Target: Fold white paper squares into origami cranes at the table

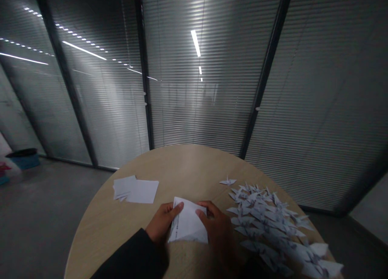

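A white sheet of paper (pixel 189 222) with some dark print along its left side is held between my two hands, above the near middle of the table. My left hand (pixel 165 219) grips its left edge, thumb on top. On the opposite edge my right hand (pixel 216 222) is closed too, its thumb pressing the upper right part. The fingers under the paper are hidden. To the right lie many folded paper cranes (pixel 266 218) in a crowded group, and a single paper crane (pixel 228 181) sits apart behind them.
White paper sheets (pixel 142 191) lie overlapping on the left of the round wooden table (pixel 188 162). Glass partitions with blinds (pixel 200 109) stand just beyond the table's far edge. A blue bin (pixel 26 160) with a dark liner is on the floor at far left.
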The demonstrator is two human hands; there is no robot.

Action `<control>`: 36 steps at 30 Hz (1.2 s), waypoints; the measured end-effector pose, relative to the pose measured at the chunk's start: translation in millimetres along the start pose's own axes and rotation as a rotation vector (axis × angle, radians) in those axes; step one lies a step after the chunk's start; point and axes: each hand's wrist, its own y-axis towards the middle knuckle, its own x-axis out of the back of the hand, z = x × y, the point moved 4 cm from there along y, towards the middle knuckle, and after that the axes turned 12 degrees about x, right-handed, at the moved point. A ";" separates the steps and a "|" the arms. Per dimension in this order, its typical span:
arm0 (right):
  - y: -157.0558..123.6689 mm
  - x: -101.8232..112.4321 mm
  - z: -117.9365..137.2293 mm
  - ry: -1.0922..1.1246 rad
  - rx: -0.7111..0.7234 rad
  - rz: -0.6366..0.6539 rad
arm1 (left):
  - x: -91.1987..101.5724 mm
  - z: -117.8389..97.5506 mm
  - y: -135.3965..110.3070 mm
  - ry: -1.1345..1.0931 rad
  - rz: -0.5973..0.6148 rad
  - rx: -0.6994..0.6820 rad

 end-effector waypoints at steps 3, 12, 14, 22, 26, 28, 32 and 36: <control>-1.3 -0.9 2.5 0.019 0.095 -0.016 | -1.6 -5.0 -3.9 -0.060 -0.003 0.008; -8.0 -7.0 1.8 -0.034 0.506 0.084 | 5.1 -13.3 -4.7 -0.071 -0.074 0.039; -9.6 -9.2 1.8 -0.058 0.572 0.101 | 6.8 -13.9 -4.7 -0.073 -0.082 0.037; -13.6 -16.4 3.6 -0.141 0.682 0.133 | 11.4 -16.1 -3.8 -0.041 -0.117 0.039; -13.2 -15.2 8.0 -0.138 0.713 0.165 | 10.8 -17.4 -3.1 -0.030 -0.113 0.037; -13.0 -14.7 8.0 -0.136 0.712 0.172 | 11.6 -17.4 -2.6 -0.026 -0.118 0.021; -13.7 -15.2 4.3 -0.127 0.709 0.172 | 13.7 -16.2 -1.1 -0.025 -0.127 0.016; -13.2 -16.6 3.3 -0.138 0.708 0.196 | 12.9 -16.0 -2.3 -0.049 -0.122 0.033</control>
